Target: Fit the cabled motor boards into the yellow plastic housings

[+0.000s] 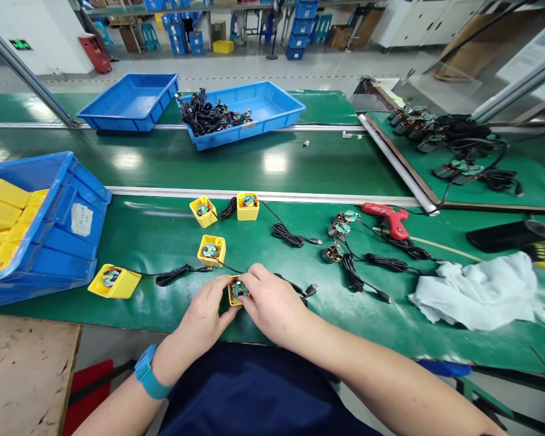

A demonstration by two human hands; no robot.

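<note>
"Okay, what have we got?"

"A small square yellow plastic box (231, 292), held between the left hand (203, 313) and the right hand (272, 301), near the front edge of the green bench mat (154, 312)."

"Fingers?"

"Closed on it from both sides, gripping. The right fingers (254, 280) lap over the top, so most of the box's rim is hidden."

"Anything inside it?"

"A round green circuit board (238, 289), mostly covered by the hands. It's too small to make out any detail."

"And around that box?"

"Just behind it sits another yellow box (211, 250), open-topped, with a board inside. Farther left of it, a third yellow box (114, 281) trails a looped black cable (174, 275). Off to its right lie a glossy red glue gun (387, 219) and a crumpled white cloth (479, 293)."

"That big blue crate (84, 206)?"

"Well left of the box. It's ribbed plastic, packed with yellow boxes (2, 209), and the picture's edge cuts it off."
</note>
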